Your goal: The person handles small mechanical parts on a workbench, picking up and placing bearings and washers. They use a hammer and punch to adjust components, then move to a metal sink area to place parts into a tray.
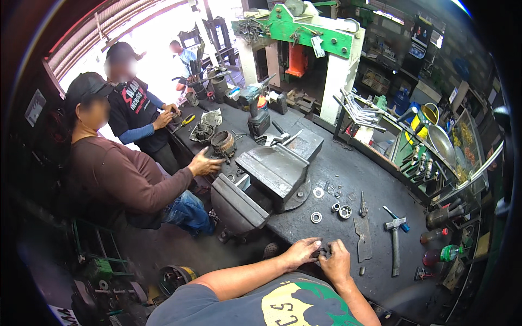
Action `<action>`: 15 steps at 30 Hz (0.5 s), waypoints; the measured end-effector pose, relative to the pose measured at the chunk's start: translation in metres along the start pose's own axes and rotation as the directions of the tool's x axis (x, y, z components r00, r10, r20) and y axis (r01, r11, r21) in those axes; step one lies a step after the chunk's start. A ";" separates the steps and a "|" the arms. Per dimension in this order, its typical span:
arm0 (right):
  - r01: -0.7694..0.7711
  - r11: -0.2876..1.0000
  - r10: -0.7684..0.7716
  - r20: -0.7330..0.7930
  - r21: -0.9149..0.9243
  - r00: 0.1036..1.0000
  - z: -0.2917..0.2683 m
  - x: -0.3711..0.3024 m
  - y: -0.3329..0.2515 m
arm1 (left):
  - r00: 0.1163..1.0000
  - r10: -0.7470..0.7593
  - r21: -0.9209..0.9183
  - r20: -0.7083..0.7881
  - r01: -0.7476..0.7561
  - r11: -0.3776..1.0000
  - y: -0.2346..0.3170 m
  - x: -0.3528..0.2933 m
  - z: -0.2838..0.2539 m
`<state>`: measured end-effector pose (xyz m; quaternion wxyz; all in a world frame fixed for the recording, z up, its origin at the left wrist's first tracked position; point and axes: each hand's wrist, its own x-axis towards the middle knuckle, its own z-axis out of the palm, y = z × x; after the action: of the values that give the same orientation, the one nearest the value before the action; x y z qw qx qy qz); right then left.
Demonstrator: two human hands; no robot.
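At the bench's near edge, my left hand (pixel 302 253) and my right hand (pixel 335 262) meet, fingers closed around a small dark part (pixel 322 251). Its kind is mostly hidden by the fingers. Just beyond my hands lie a bearing ring (pixel 316 217), a flat washer (pixel 318 192) and a larger round bearing-like part (pixel 345 212). A flat worn metal plate (pixel 362 239) rests to the right of my right hand, with a small cylindrical piece (pixel 362 270) below it. Farther right are a hammer (pixel 395 244) and a blue-handled screwdriver (pixel 402 224).
A big bench vise (pixel 277 171) stands left of the small parts. Behind it are a cordless power tool (pixel 256 108) and a copper-wound ring (pixel 223 143), near a co-worker's hand (pixel 204 163). A second co-worker (pixel 136 103) holds something small. Bottles (pixel 441 255) stand at right.
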<state>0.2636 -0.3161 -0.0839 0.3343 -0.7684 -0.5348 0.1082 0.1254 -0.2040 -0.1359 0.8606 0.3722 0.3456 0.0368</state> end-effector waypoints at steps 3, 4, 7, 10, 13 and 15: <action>0.071 0.997 -0.071 0.004 0.015 0.997 0.006 -0.003 0.000 | 0.996 -0.067 0.099 0.064 0.060 0.993 0.005 0.001 -0.008; 0.083 0.996 -0.084 0.009 0.021 0.996 0.008 -0.003 0.001 | 0.991 -0.094 0.097 0.091 0.085 0.992 0.005 0.003 -0.008; 0.113 0.994 -0.113 -0.016 0.002 0.993 0.014 -0.003 0.002 | 0.989 -0.084 0.112 0.120 0.071 0.991 0.000 0.004 -0.009; 0.099 0.995 -0.099 -0.047 -0.018 0.994 0.020 -0.001 0.000 | 0.997 0.037 0.237 0.064 -0.051 0.970 -0.011 0.014 -0.007; 0.082 0.995 -0.084 -0.040 -0.049 0.996 0.024 0.002 -0.001 | 1.000 -0.003 0.073 0.011 0.002 0.997 -0.017 0.016 -0.001; 0.076 0.995 -0.077 -0.026 -0.058 0.997 0.025 0.003 -0.001 | 1.000 -0.002 0.052 0.008 0.001 0.999 -0.016 0.014 0.000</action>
<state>0.2512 -0.3032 -0.1019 0.3237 -0.7581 -0.5619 0.0691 0.1326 -0.2113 -0.1544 0.8520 0.3945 0.3432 0.0256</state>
